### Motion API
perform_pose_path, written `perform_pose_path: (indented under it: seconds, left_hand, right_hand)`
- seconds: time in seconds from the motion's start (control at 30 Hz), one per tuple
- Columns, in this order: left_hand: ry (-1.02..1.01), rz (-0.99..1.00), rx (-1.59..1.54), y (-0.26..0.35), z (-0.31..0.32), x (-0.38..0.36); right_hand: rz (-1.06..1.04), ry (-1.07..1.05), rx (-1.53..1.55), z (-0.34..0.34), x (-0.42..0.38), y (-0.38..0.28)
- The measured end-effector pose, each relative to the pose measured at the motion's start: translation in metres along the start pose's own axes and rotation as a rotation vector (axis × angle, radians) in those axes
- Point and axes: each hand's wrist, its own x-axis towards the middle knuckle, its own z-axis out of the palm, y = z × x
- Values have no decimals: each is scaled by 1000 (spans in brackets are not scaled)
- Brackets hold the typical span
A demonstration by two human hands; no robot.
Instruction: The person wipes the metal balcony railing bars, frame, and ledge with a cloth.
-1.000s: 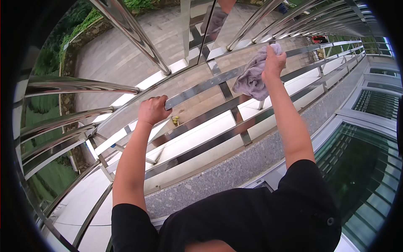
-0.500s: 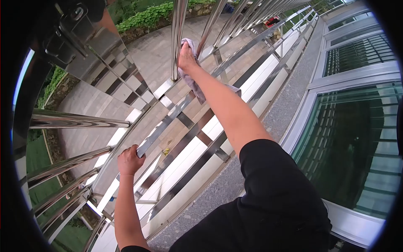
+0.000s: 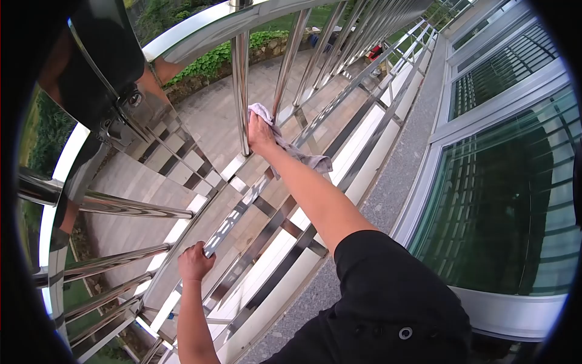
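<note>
While beside steel posts (image 3: 240,79), cloth (image 3: 316,162) in right hand (image 3: 260,134), reflective panel (image 3: 163,142) nearby.

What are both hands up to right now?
Right hand: pressing cloth by upright post. Left hand: gripping flat metal bar. Nothing visibly blocking the cloth.

Pale lilac cloth (image 3: 314,161), black shirt (image 3: 394,291), speckled grey ledge (image 3: 312,296).
</note>
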Motion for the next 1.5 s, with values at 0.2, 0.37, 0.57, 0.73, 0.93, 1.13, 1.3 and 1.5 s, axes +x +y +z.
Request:
perform_pose_path:
  seconds: [0.2,0.37,0.57,0.73,0.93,1.13,1.3,1.5]
  left_hand:
    - [-13,5,38,0,-1,0]
    - [6,19,39,0,-2,-1]
    - [-1,21,12,-4,3,0]
    - [19,35,9,0,-1,-1]
    - [1,5,-19,-1,1,0]
    - [-9,11,7,3,-4,0]
    - [-31,0,13,4,-7,-1]
    - [-59,-13,11,3,-6,-1]
  right_hand:
    - [-167,45,-540,-11,-54,-1]
    - [-195,-115,-763,-45,-69,-18]
    - [-197,-358,-984,-31,-27,-14]
    - [-214,-516,-1139,-1,3,-21]
    - [-107,-396,-948,16,-1,-5]
    - [-421,46,-899,7,-26,14]
    - [-353,151,-975,18,-33,15]
    - [-216,103,-936,5,-43,-2]
